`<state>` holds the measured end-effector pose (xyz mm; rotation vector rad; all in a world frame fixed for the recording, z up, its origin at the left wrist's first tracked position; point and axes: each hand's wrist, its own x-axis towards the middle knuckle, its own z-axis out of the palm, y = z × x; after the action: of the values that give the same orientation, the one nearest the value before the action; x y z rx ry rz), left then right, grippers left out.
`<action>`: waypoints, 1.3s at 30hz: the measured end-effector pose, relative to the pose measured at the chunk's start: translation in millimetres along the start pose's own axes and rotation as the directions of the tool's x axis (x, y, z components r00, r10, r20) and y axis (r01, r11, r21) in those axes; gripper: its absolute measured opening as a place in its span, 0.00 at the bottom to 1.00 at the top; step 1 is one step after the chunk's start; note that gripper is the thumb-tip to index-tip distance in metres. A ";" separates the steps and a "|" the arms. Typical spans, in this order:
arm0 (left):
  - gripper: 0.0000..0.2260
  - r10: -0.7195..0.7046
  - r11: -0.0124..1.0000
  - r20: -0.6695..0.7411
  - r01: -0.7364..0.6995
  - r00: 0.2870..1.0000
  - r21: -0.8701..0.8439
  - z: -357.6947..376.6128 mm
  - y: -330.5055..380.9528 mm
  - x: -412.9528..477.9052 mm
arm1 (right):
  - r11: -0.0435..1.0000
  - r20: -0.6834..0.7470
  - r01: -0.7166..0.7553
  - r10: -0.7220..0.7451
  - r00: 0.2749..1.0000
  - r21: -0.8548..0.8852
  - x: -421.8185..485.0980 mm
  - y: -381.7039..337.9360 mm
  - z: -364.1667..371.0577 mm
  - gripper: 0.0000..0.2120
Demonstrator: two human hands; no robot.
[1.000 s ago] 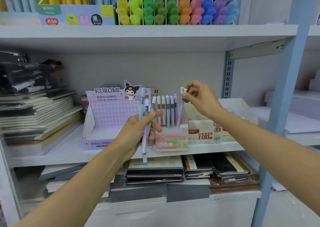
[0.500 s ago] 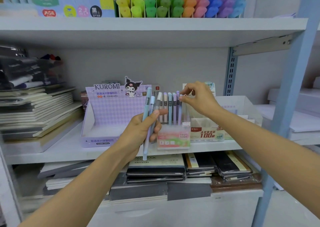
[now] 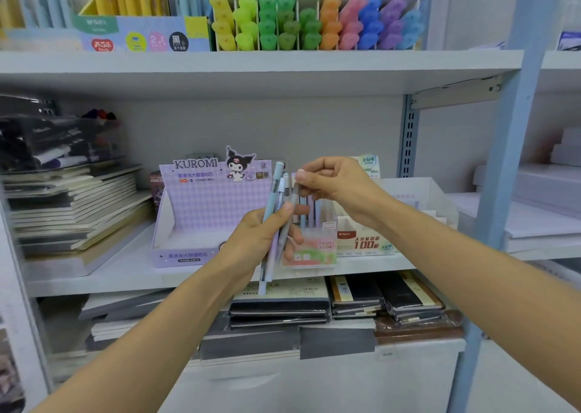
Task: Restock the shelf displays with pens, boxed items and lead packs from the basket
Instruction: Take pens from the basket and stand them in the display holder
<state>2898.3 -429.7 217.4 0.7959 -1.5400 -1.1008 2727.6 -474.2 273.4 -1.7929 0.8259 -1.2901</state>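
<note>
- My left hand (image 3: 257,239) is closed around a bundle of pens (image 3: 273,198). They stand almost upright, with the tops leaning a little to the right.
- My right hand (image 3: 339,186) has its fingers curled. Thumb and forefinger meet at the top of the grey pen (image 3: 290,211) on the right side of the bundle, and I judge they pinch it.
- The Fruit Soda display box (image 3: 311,250) stands on the middle shelf just behind and to the right of the bundle. Its standing pens (image 3: 309,213) are upright too, so the grey pen needs almost no turning.
- The right hand is nearer to the box and sits above it.
- The Kuromi box (image 3: 204,211) is just left of the display and the lead pack box (image 3: 364,244) is right beside it, so I think the way in is from above.
- The upper shelf (image 3: 251,66) is well above the hands.
- The basket is not in view.
</note>
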 end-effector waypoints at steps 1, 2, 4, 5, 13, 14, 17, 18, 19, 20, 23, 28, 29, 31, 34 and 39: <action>0.18 -0.008 1.000 0.002 0.008 1.000 -0.015 -2.2 0.8 -1.6 | 0.999 -0.005 0.005 -0.005 1.000 0.040 -1.1 -0.8 -1.7 0.10; 0.19 -0.016 1.000 0.002 0.016 1.000 -0.026 -4.6 1.4 -2.8 | 0.997 -0.009 0.015 -0.014 1.000 0.079 -1.7 -1.7 -3.6 0.08; 0.20 -0.018 1.000 -0.011 0.018 1.000 -0.026 -8.0 1.6 -4.9 | 0.990 -0.008 0.033 -0.033 0.999 0.137 -3.6 -3.2 -6.0 0.07; 0.19 -0.012 1.000 -0.023 0.012 1.000 -0.018 -8.8 1.4 -5.4 | 0.987 -0.004 0.034 -0.034 0.999 0.154 -4.8 -4.0 -6.1 0.07; 0.20 0.007 1.000 -0.080 -0.005 0.997 0.030 -7.8 -0.5 -5.8 | 0.991 0.006 -0.031 0.030 1.000 0.131 -8.4 -5.2 -1.3 0.06; 0.20 0.003 1.000 -0.077 -0.001 0.997 0.025 -9.2 -0.4 -6.1 | 0.991 0.008 -0.030 0.029 1.000 0.131 -8.2 -5.7 -2.3 0.07; 0.16 -0.020 1.000 -0.063 0.020 0.998 0.015 -14.3 -1.0 -7.5 | 0.988 -0.012 -0.022 0.024 1.000 0.154 -7.3 -7.5 -4.8 0.08; 0.14 -0.022 1.000 -0.064 0.023 0.998 0.008 -15.1 -1.6 -7.8 | 0.985 -0.017 -0.020 0.023 1.000 0.169 -7.0 -7.8 -4.9 0.08; 0.13 -0.022 1.000 -0.069 0.022 0.997 0.001 -15.5 -2.1 -7.6 | 0.983 -0.018 -0.021 0.025 1.000 0.181 -6.8 -7.8 -4.4 0.09; 0.12 -0.021 1.000 -0.079 0.021 0.997 -0.004 -15.7 -2.7 -7.2 | 0.981 -0.018 -0.025 0.029 0.999 0.193 -6.7 -7.4 -3.5 0.08; 0.13 -0.029 0.999 -0.103 0.030 0.994 0.012 -16.2 -2.9 -5.9 | 0.980 -0.033 -0.024 0.031 0.999 0.196 -4.8 -5.7 -0.4 0.07; 0.12 -0.063 0.993 -0.197 0.081 0.978 0.086 -31.7 -4.4 -8.2 | 0.975 -0.273 0.126 -0.073 0.959 0.181 12.1 -16.7 -17.8 0.07; 0.12 -0.073 0.992 -0.206 0.093 0.976 0.090 -35.1 -4.7 -8.3 | 0.982 -0.310 0.152 -0.110 0.945 0.115 15.5 -17.1 -21.9 0.07; 0.10 -0.103 0.993 -0.225 0.113 0.969 0.034 -38.9 -5.6 -6.7 | 0.989 -0.320 0.144 -0.149 0.935 -0.038 19.9 -11.9 -22.9 0.07; 0.06 -0.134 0.990 -0.239 0.118 0.962 -0.080 -39.3 -6.2 -3.2 | 0.980 -0.277 0.104 -0.148 0.949 -0.168 22.5 4.9 -11.7 0.07; 0.11 -0.063 0.998 -0.155 0.065 0.986 0.003 -45.6 -10.7 -5.2 | 0.951 -0.194 0.100 -0.162 0.968 -0.291 28.9 25.2 6.5 0.07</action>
<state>2943.3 -440.1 207.5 0.9206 -1.3978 -1.0538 2740.1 -509.7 263.8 -1.9785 1.0683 -1.5389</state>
